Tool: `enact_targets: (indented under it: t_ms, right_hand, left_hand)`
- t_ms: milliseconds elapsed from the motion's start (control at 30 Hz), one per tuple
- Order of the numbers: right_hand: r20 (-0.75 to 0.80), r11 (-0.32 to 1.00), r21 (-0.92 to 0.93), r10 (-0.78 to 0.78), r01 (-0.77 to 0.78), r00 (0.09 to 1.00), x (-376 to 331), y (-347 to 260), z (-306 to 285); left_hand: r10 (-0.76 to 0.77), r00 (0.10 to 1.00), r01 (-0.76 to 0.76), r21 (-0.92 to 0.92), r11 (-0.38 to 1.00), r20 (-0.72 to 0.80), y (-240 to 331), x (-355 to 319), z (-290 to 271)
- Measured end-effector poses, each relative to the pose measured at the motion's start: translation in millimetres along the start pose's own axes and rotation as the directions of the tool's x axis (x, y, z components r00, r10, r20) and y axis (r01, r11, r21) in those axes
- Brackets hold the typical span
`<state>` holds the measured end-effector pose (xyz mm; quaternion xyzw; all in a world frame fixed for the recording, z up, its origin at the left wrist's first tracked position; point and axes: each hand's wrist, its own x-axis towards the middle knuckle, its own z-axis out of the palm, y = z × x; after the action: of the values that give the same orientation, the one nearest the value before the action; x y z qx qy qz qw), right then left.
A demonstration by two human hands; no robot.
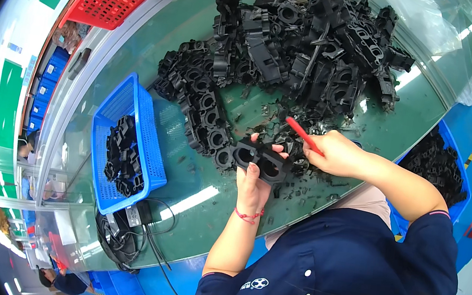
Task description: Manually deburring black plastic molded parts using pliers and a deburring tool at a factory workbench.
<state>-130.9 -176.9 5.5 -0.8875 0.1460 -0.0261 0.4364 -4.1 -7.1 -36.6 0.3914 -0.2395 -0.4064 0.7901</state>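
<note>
my left hand fingers are gripping a black plastic part over the desk while my right hand clamps a red tool right next to it

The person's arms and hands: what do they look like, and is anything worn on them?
Both forearms are bare, and neither the left hand nor the right hand wears a glove. A thin red string bracelet circles the left wrist. The short sleeves belong to a dark navy shirt with white buttons and a small white emblem on the chest; the right sleeve has a thin pink edge.
</note>
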Motion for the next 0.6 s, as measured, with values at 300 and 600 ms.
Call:
enact_targets:
  t_ms: [300, 600]
  right_hand:
    - [0.097, 0.907, 0.404, 0.085, -0.117, 0.992, -3.7, -3.7, -15.1]
    - [0.04, 0.968, 0.248, -0.061, 0.05, 0.997, 1.1, -17.8, -27.4]
  left_hand:
    - [-0.096, 0.991, 0.117, -0.249, 0.961, 0.097, 1.1, 1.3, -0.1]
    - [-0.175, 0.969, 0.206, -0.179, 0.962, 0.174, 3.1, -0.4, 7.3]
